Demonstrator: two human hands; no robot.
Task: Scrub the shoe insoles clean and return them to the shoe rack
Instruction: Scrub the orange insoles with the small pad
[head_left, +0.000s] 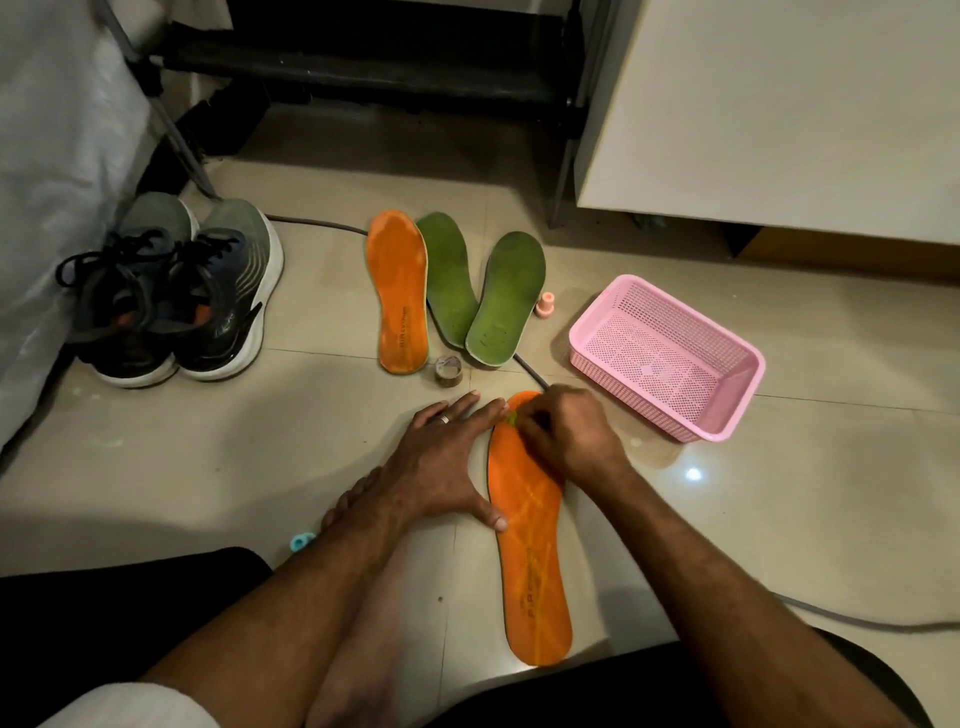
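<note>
Left hand (441, 462) lies flat, steadying orange insole (535, 551); right hand (563, 436) pinches something green — unclear what.

One wide view from my head, looking forward and steeply down at the floor (156, 467) (I sit on it), my forearms close below, the dark rack (363, 57) farthest at top

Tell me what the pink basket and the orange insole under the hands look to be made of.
Pink basket: moulded plastic, judging by the perforated lattice walls and smooth, slightly glossy rim. Orange insole: probably foam with a matte fabric-like top, flat, thin and printed with a logo; the exact material cannot be told.
</note>
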